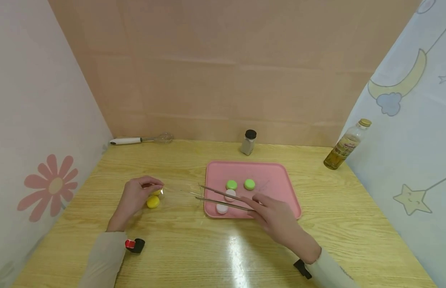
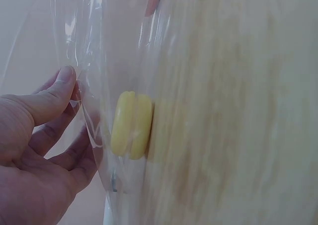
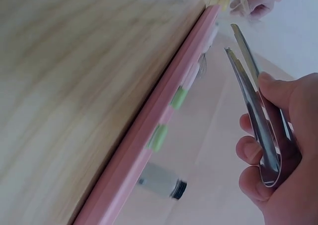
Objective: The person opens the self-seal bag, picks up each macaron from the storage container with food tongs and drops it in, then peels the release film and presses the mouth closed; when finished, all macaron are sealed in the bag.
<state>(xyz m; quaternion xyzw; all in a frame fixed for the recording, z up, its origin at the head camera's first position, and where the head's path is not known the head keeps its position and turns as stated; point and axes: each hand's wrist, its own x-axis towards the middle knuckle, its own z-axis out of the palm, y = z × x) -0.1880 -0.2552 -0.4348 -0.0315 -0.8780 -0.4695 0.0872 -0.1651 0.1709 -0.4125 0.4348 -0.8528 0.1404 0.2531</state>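
A tan backdrop [image 1: 215, 88] stands behind the wooden table [image 1: 179, 248]. Toward the table's left edge, the left hand's [image 1: 136, 196] grip pinches clear film [image 2: 94, 51] beside two yellow macarons [image 1: 153, 202]. The right hand's [image 1: 277, 218] grip curls round tongs [image 3: 255, 115], their empty tips spread just past the left edge of the pink tray [image 1: 269, 176], which carries green macarons [image 1: 249, 184] and pale macarons [image 1: 222, 209]. Judging by this, the film is being readied; the next move calls for tongs closing on a macaron.

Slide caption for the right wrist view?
Right hand holds metal tongs, tips parted, near a pink tray of green macarons and pale macarons.
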